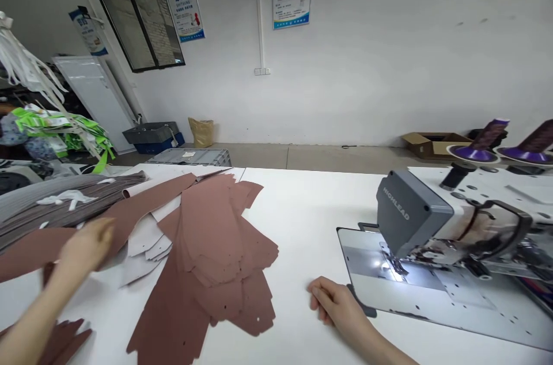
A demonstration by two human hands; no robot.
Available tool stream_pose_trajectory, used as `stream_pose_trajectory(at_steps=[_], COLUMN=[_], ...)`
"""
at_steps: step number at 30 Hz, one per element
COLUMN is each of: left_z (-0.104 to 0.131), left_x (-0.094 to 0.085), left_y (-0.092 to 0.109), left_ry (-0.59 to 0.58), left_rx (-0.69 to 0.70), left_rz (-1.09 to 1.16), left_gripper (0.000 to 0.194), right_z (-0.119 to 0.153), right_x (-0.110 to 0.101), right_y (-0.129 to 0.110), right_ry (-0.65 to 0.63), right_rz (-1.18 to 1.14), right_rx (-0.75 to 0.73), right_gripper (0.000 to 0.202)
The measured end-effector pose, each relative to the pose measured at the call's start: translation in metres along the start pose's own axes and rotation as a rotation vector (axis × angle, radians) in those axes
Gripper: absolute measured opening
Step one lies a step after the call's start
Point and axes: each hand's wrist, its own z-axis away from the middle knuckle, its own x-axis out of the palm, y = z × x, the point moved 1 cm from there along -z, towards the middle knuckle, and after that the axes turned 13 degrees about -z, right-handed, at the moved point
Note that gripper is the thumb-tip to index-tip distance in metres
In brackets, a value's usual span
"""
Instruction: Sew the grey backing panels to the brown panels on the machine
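My left hand (88,244), slightly blurred, is over a long reddish-brown strip (142,201) at the left; its fingers are curled and what they hold, if anything, is hidden. Fanned reddish-brown cut pieces (216,232) lie in a pile at the middle of the white table (315,204). Smaller pale grey pieces (147,238) poke out on the pile's left side. My right hand (330,301) rests on the table between the pile and the sewing machine (410,215), its fingers curled together with nothing visible in them.
The machine's lit needle area and metal plate (367,273) are at the right, with thread cones (481,137) behind. Grey ribbed material (64,201) lies far left, and more brown pieces (64,342) sit at the lower left. A crate (190,156) stands beyond the table.
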Motion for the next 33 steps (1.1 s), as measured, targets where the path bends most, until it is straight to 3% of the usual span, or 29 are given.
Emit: stream_pose_trajectory(at_steps=[2,5,8,10,12,15,19,23,26,28,30,31,33], left_z=[0.022,0.069,0.105,0.115,0.117,0.115,0.101,0.067,0.054,0.067,0.102,0.126,0.185], left_x=[0.038,0.102,0.147,0.162,0.170,0.173,0.160,0.122,0.082,0.062,0.059,0.067,0.096], left_y=[0.020,0.077,0.132,0.155,0.167,0.169,0.168,0.183,0.208,0.224,0.234,0.237,0.235], left_ry=[0.013,-0.201,-0.311,-0.307,-0.246,-0.182,-0.211,-0.214,-0.113,-0.027,-0.005,-0.049,-0.205], left_rx=[0.172,0.477,0.455,0.358,0.271,0.215,0.149,0.048,0.034,0.037,-0.024,-0.103,-0.321], left_rz=[0.001,-0.159,-0.406,-0.511,-0.515,-0.421,-0.273,-0.021,0.215,0.546,1.081,1.279,1.405], left_gripper=[0.026,0.056,0.083,0.083,0.072,0.056,0.038,0.022,0.033,0.038,0.037,0.036,0.029], right_z=[0.003,0.008,0.016,0.025,0.035,0.048,0.057,0.059,0.057,0.054,0.051,0.050,0.050], right_x=[0.001,0.001,-0.002,-0.006,-0.012,-0.021,-0.027,-0.027,-0.028,-0.031,-0.038,-0.043,-0.053], right_y=[0.000,-0.003,-0.008,-0.009,-0.008,-0.003,0.004,0.006,0.006,0.003,-0.002,-0.005,-0.011], right_ry=[0.007,0.000,-0.049,-0.084,-0.100,-0.110,-0.108,-0.087,-0.133,-0.168,-0.186,-0.196,-0.233], right_rz=[0.112,0.209,0.222,0.241,0.261,0.264,0.253,0.211,0.015,-0.186,-0.383,-0.469,-0.601], right_rx=[-0.074,-0.139,-0.124,-0.130,-0.149,-0.174,-0.203,-0.236,-0.190,-0.144,-0.102,-0.083,-0.057], right_gripper=[0.027,0.024,0.020,0.018,0.018,0.020,0.020,0.020,0.018,0.027,0.041,0.047,0.057])
